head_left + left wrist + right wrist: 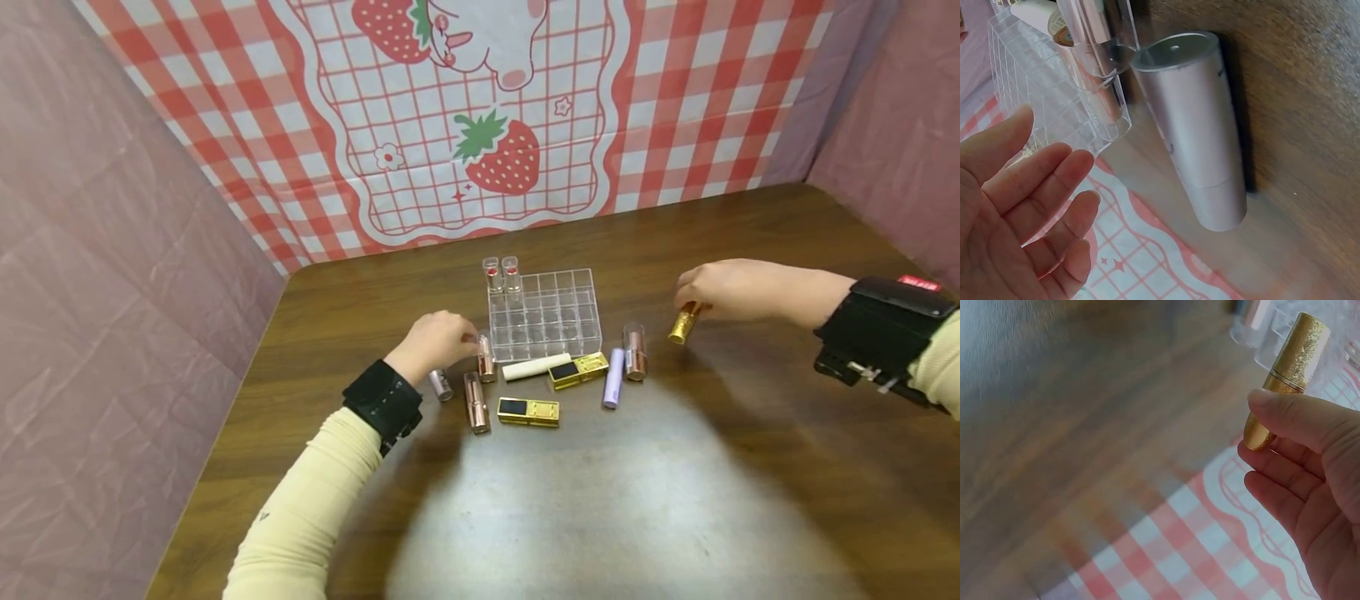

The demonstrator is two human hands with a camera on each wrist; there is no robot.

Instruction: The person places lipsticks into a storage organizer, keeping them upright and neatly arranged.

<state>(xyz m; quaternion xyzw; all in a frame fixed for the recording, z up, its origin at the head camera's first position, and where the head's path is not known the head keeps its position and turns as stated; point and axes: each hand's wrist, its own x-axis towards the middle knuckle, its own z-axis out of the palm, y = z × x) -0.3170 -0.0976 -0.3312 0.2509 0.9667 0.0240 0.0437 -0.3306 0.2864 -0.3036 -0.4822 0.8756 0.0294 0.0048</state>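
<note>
My right hand (723, 287) pinches a gold lipstick tube (682, 326) at the right of the table. In the right wrist view, thumb and fingers grip the lower part of this textured tube (1300, 353). The left hand (438, 340) reaches in at the left front of the clear organizer (598, 333), beside a clear-capped rose-gold lipstick (486, 362). In the left wrist view its fingers (1072, 219) are spread in a loose curve, with nothing between them. A silver lipstick tube (1194, 131) lies near those fingers on the wood.
Two clear-capped lipsticks, one a red-tipped lipstick (512, 273), stand in the organizer's back left corner. In front lie a rose-gold tube (476, 404), two gold-and-black tubes including one box-shaped (536, 412), a white tube (534, 367), a purple tube (613, 379) and another capped lipstick (635, 354).
</note>
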